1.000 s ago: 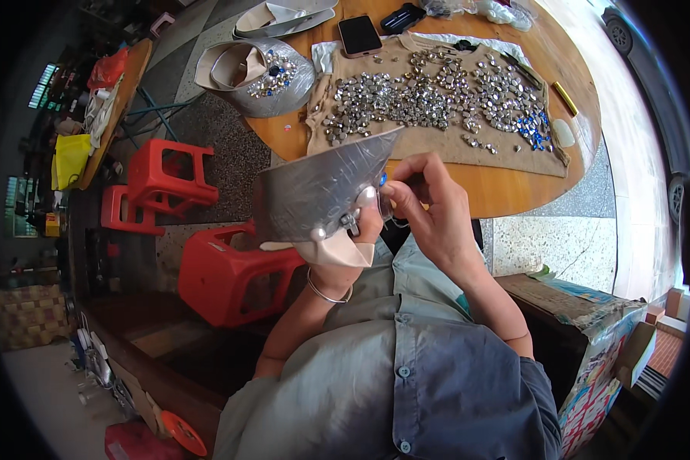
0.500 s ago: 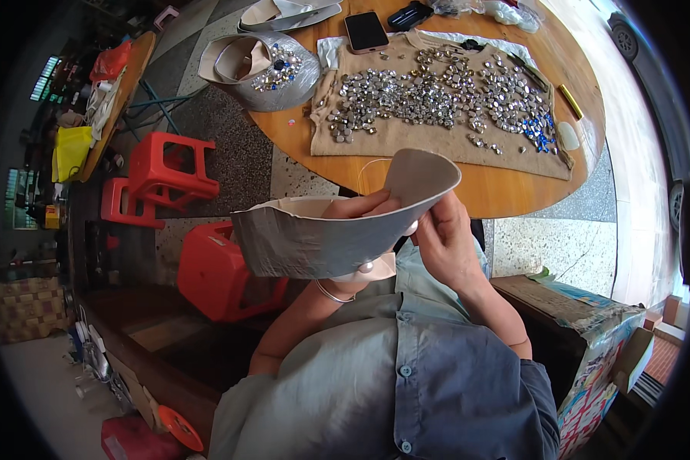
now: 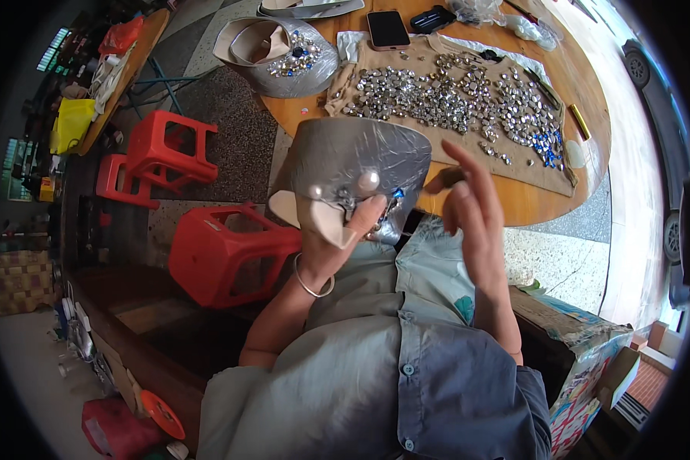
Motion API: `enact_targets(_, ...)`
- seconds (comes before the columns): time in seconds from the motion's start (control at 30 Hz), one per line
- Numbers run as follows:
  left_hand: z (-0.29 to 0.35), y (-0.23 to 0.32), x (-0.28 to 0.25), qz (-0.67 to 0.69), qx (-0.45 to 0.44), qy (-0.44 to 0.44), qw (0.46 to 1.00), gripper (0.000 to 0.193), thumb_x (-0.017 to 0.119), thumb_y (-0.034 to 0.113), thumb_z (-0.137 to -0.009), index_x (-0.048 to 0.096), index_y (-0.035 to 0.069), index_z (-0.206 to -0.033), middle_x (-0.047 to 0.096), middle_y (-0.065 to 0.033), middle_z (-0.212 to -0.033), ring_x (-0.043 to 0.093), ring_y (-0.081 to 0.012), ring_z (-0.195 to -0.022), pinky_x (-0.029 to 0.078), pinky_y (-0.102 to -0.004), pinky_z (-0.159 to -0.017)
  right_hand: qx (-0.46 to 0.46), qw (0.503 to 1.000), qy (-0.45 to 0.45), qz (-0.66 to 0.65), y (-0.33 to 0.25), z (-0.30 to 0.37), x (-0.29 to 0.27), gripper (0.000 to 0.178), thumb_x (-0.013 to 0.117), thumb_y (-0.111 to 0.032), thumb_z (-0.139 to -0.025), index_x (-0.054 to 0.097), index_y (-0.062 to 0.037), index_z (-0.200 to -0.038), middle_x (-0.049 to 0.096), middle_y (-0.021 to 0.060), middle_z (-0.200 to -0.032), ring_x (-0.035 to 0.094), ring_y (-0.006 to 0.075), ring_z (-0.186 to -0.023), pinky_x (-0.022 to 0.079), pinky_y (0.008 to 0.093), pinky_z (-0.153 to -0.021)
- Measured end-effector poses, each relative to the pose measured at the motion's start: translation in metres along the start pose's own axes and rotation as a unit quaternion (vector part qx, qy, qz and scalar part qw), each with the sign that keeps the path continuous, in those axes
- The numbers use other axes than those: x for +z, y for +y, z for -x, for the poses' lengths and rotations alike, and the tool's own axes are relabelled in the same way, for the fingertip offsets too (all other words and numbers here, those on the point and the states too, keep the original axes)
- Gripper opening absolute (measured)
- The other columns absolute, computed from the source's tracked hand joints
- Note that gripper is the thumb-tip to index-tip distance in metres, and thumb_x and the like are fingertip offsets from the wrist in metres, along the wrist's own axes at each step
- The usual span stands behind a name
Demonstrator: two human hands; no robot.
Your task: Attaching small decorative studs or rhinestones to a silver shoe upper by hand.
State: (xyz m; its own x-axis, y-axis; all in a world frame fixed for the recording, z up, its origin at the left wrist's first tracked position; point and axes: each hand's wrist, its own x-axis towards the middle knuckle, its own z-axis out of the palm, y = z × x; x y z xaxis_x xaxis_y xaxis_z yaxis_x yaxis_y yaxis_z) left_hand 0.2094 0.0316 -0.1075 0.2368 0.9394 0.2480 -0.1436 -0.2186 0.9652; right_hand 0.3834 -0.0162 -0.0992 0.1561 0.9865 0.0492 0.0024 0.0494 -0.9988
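My left hand [image 3: 336, 241] is closed on a grey shoe upper [image 3: 345, 149] in front of my belly. The upper is covered in wrinkled clear film, and a cream lining flap [image 3: 326, 222] shows at its lower left. A large pearl bead [image 3: 369, 181], a smaller pearl [image 3: 315, 191] and blue stones [image 3: 398, 194] sit on its face near my thumb. My right hand [image 3: 471, 211] is in the air to the right, apart from the upper. Its index finger is stretched out and the others are bent. Nothing shows between them, though the fingertips are partly blurred.
On the round wooden table [image 3: 506, 211], a tan cloth [image 3: 468, 162] bears many clear and blue stones. Around it are a phone [image 3: 389, 31], a yellow tube [image 3: 580, 122] and another decorated upper [image 3: 314, 65]. Red stools [image 3: 222, 257] stand left; a box [image 3: 567, 330] is at right.
The upper has turned so that its beaded outer face shows. My right hand has come off its edge and moved away to the right. My left thumb now lies over the front.
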Motion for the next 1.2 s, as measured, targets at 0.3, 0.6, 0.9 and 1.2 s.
enact_targets(0.3,-0.001,0.015,-0.009,0.177,-0.093,-0.09,0.976,0.042,0.069,0.005,-0.077,0.051,-0.002,-0.114,0.06,-0.0057,-0.101,0.059,-0.0122,-0.088,0.049,-0.0257,-0.076,0.237,0.886,-0.136,-0.375,0.015,-0.006,0.005,0.015,0.064,-0.005,-0.081,0.063,-0.0037,-0.097,0.06,-0.0015,-0.073,0.044,0.0023,-0.053,0.03,0.0168,-0.043)
enact_targets(0.6,0.01,0.015,-0.036,0.081,0.016,-0.137,0.987,0.042,0.071,0.005,-0.077,0.052,-0.002,-0.114,0.06,-0.0055,-0.103,0.058,-0.0128,-0.091,0.048,-0.0262,-0.078,0.229,0.887,-0.021,-0.401,0.015,0.008,0.047,0.022,0.053,0.002,-0.083,0.057,-0.0015,-0.104,0.061,0.0033,-0.074,0.045,0.0026,-0.047,0.028,0.0171,-0.037)
enact_targets(0.9,0.021,0.029,-0.063,0.173,-0.028,-0.106,0.979,0.038,0.072,0.008,-0.078,0.055,-0.002,-0.111,0.062,-0.0047,-0.099,0.058,-0.0121,-0.091,0.048,-0.0266,-0.079,0.192,0.849,-0.174,-0.461,0.031,0.023,0.05,0.027,0.054,0.0,-0.083,0.054,0.0009,-0.11,0.061,0.0092,-0.082,0.047,0.0044,-0.047,0.031,0.0141,-0.032)
enact_targets(1.2,0.038,0.024,-0.082,0.095,0.061,-0.119,0.986,0.042,0.074,0.009,-0.077,0.055,-0.002,-0.113,0.061,-0.0055,-0.104,0.057,-0.0135,-0.095,0.046,-0.0272,-0.083,0.146,0.907,-0.006,-0.395,0.013,0.045,0.101,0.029,0.048,-0.017,-0.089,0.054,0.0018,-0.111,0.062,0.0084,-0.09,0.051,0.0084,-0.053,0.039,0.019,-0.039)
